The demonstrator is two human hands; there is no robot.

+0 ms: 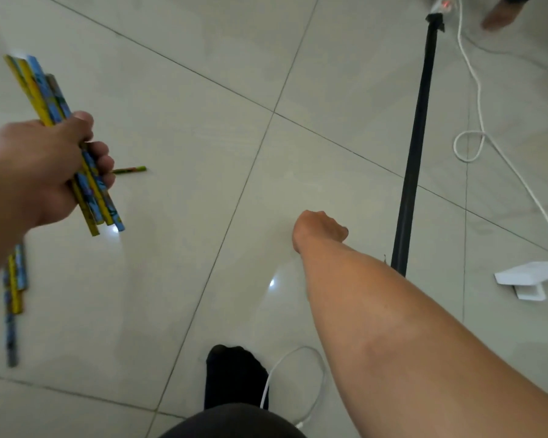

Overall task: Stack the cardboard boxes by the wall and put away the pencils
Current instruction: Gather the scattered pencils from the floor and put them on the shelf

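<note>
My left hand (41,165) grips a bundle of several yellow and blue pencils (43,90) at the left, held above the tiled floor. A single pencil (130,169) lies on the floor just right of that hand. More pencils (15,279), blurred, lie on the floor at the lower left under my forearm. My right hand (318,230) reaches down to the floor in the middle with its fingers curled under; whether it holds anything is hidden. No cardboard boxes are in view.
A black pole (416,137) slants across the floor at the right. A white cable (475,121) loops to a white power strip (529,275). My black-socked foot (234,374) stands at the bottom, another cable (298,384) beside it. Another person's foot (500,15) shows top right.
</note>
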